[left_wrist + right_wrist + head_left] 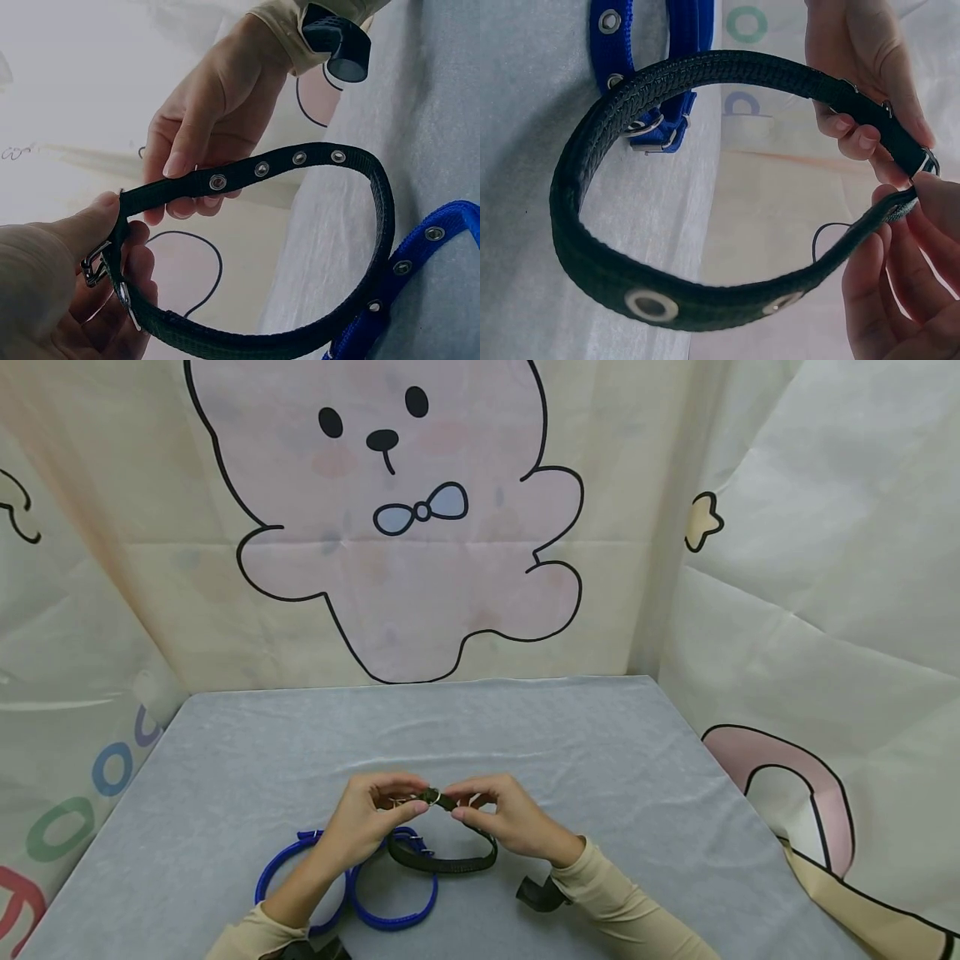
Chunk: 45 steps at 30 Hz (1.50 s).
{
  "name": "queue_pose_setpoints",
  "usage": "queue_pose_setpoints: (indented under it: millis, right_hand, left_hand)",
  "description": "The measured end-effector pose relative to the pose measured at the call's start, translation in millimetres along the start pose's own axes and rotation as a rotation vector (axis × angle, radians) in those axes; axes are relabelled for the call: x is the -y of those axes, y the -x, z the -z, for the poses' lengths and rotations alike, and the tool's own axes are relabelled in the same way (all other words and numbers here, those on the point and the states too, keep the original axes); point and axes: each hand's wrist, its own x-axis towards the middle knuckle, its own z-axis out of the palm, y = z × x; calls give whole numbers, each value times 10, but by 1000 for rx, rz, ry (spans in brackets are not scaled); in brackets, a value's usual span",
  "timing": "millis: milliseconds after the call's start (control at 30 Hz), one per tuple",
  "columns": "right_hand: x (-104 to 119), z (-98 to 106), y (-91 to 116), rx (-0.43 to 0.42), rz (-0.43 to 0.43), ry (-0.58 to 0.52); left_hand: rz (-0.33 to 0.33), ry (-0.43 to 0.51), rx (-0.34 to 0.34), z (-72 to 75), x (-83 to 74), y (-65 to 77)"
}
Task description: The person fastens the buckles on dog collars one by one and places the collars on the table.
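Note:
Both hands hold a dark green collar [453, 865], a padded strap bent into a loop with metal eyelets along one end. At the buckle end, my left hand [360, 818] pinches the strap between thumb and fingers; the metal buckle [93, 264] shows beside those fingers in the left wrist view. My right hand [517, 817] pinches the eyelet end. In the right wrist view the strap's tip meets a metal ring [931, 160] between the two hands, partly covered by the right thumb. The loop hangs below the hands, overlapping a blue collar [393, 924] in the head view.
A second blue collar [262, 878] lies to the left on the grey cloth-covered table [600, 752], partly behind the left forearm. Printed curtains [510, 602] stand around the table's back and sides. A black wrist camera [542, 895] sits at the right cuff.

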Motion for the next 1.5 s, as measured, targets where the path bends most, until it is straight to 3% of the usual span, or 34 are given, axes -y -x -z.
queue_pose_setpoints:
  millis: [767, 1500]
  right_hand:
    - [-8, -40, 19, 2, -9, 56]
    - [33, -69, 14, -22, -19, 38]
  left_hand:
    - [-17, 14, 35, -59, 41, 3]
    - [24, -58, 28, -78, -29, 12]
